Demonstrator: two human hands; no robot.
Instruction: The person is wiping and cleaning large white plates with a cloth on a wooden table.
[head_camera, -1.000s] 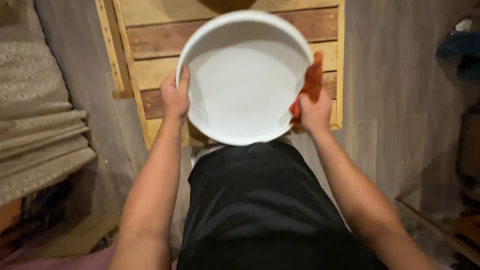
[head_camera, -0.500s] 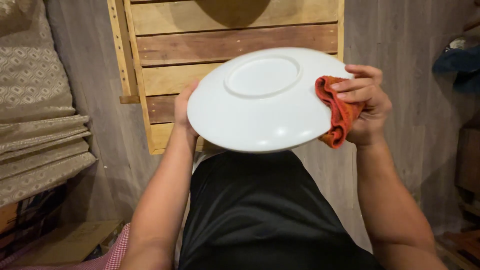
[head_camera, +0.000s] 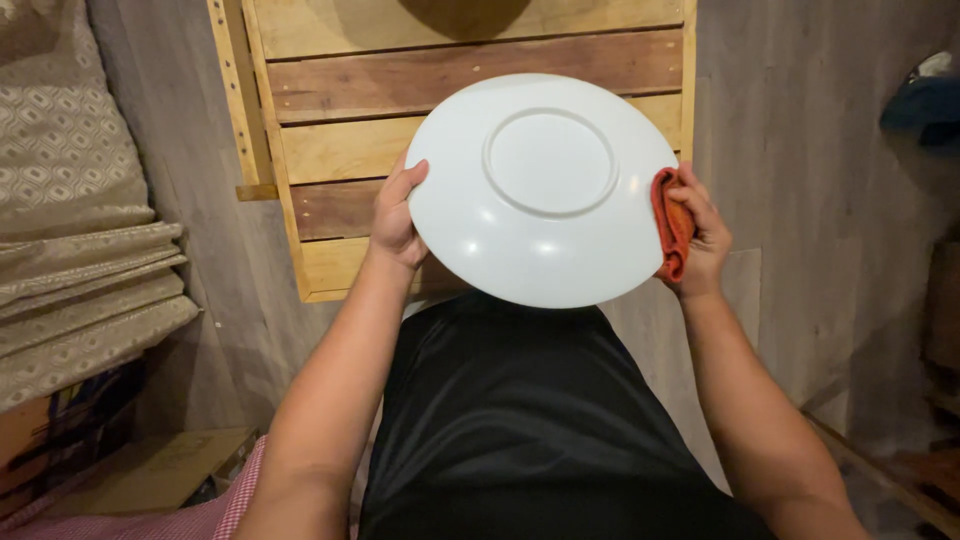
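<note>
I hold the white plate (head_camera: 545, 190) upside down over my lap, its foot ring facing me. My left hand (head_camera: 395, 220) grips the rim at nine o'clock, fingers clenched around the edge. My right hand (head_camera: 705, 235) presses an orange cloth (head_camera: 670, 225) against the rim at three o'clock. A wooden pallet (head_camera: 330, 120) lies beyond at twelve.

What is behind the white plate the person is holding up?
Behind the white plate lies a wooden pallet on the grey floor. The plate covers the pallet's middle boards, and the person's black shorts begin at its lower edge.
</note>
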